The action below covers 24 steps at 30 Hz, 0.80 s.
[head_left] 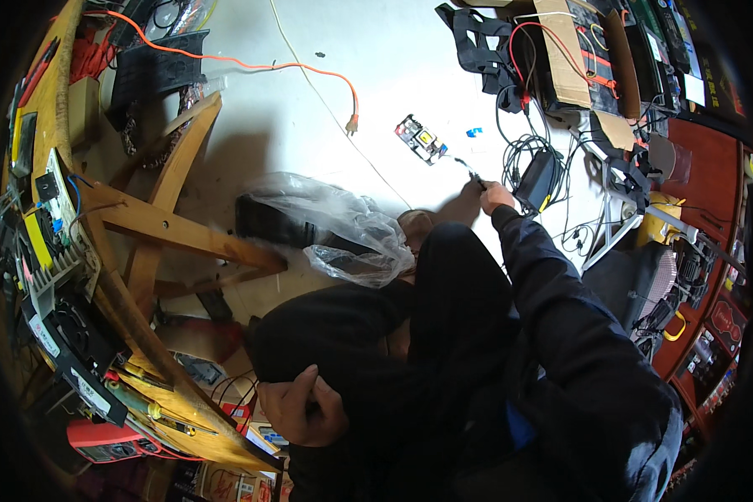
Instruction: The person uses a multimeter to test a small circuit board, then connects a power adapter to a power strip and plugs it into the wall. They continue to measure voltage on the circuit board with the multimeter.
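Note:
My right hand (498, 198) reaches out past my knee, its fingers closed round a slim dark tool with a shiny tip (473, 174); its exact kind is too small to tell. Just beyond the tip, a small printed packet or card (422, 140) in black, white and yellow lies on the pale floor. Close to my lap, at the lower left, my left hand (304, 408) is curled with thumb and fingers together, and nothing shows in it. A clear plastic bag (343, 219) partly covers a black object (268, 219) in front of my legs.
A wooden workbench (113, 293) with tools and a red multimeter (109, 441) runs along the left. An orange cord with a plug (353, 117) crosses the floor. Right of my hand lie a black power adapter (540, 180), tangled cables and an open cardboard box (565, 54).

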Tool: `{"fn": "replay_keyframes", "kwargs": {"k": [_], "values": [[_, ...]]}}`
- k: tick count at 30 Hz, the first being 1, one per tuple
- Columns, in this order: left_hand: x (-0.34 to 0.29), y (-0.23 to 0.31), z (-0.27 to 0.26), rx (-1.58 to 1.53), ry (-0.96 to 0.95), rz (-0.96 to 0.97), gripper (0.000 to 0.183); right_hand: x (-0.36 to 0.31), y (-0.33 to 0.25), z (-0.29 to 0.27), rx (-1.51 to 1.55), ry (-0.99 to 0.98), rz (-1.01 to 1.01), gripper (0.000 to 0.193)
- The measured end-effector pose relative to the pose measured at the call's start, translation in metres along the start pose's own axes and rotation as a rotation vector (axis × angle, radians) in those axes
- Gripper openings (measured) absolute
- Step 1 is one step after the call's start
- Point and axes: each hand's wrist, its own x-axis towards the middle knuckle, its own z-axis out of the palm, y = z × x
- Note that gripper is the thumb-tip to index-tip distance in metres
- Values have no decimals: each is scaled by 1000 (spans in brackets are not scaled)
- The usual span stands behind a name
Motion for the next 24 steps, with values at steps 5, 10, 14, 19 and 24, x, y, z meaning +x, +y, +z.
{"fn": "replay_keyframes", "kwargs": {"k": [5,10,14,19,24], "values": [[3,4,-3,12,-35,-10,20,16,1,0,-22,53,-169,41],[8,7,-3,-25,-31,-2,20,26,-16,-2,72,63,-59,38],[11,10,-3,-66,-13,-8,19,19,-15,-12,136,178,29,58],[13,13,1,-133,48,0,19,-20,-12,-29,187,261,-93,69],[12,6,3,-141,139,128,16,-102,-25,-59,308,251,-223,59]]}}
